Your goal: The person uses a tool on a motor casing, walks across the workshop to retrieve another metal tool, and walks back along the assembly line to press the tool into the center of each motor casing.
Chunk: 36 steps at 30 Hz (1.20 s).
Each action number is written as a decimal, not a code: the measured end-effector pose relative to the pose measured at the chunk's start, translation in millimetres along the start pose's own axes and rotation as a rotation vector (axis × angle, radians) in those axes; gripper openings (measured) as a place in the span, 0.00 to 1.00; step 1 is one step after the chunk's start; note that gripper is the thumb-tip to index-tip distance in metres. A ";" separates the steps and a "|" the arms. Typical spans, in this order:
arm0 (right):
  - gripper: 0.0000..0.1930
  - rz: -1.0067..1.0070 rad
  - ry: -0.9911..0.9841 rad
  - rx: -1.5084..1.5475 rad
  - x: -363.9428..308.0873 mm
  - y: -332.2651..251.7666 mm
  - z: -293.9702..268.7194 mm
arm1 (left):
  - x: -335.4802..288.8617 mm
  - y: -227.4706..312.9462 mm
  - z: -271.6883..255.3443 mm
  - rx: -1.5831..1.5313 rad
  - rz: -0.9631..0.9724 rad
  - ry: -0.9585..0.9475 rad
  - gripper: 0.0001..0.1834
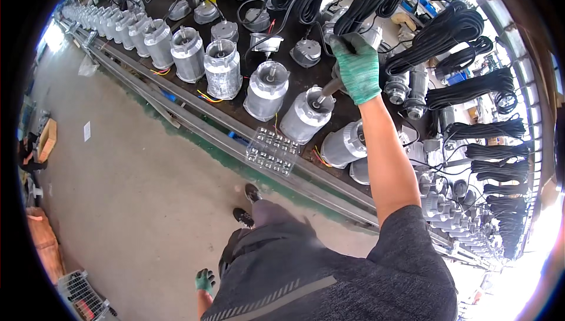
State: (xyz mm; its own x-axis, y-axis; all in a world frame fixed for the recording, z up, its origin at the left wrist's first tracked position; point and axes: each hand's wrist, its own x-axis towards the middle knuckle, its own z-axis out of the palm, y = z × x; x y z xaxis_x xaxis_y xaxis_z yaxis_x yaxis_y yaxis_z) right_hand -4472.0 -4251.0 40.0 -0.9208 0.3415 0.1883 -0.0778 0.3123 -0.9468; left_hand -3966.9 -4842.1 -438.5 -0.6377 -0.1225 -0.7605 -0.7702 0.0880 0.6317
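Dark workbench point(306, 80), grey concrete floor point(129, 191)

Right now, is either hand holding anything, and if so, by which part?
The right hand grips a metal hand tool by its upper handle end, its tip set into the top of a grey motor housing. The left hand hangs empty.

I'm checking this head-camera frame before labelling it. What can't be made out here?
- Tool tip: the tool in the right hand enters the top of a motor housing, which hides its end.
- Right fingers: inside the green glove, so the grip itself is unseen.
- Left hand: small, low beside the torso; whether it holds anything is unclear.
- Far motors: too small near the rim.
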 end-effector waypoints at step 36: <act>0.09 -0.102 0.035 0.140 66.6 -8.4 97.2 | 118.3 278.4 -55.3 0.025 -0.172 0.066 0.16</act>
State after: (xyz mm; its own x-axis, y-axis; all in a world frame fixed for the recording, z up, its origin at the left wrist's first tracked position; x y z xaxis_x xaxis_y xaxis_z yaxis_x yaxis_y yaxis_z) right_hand -4569.8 -4317.1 35.1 -0.8917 0.3457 0.2923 -0.2252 0.2214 -0.9488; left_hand -4256.1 -4886.8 -344.2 -0.4954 -0.2020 -0.8449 -0.8683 0.0843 0.4889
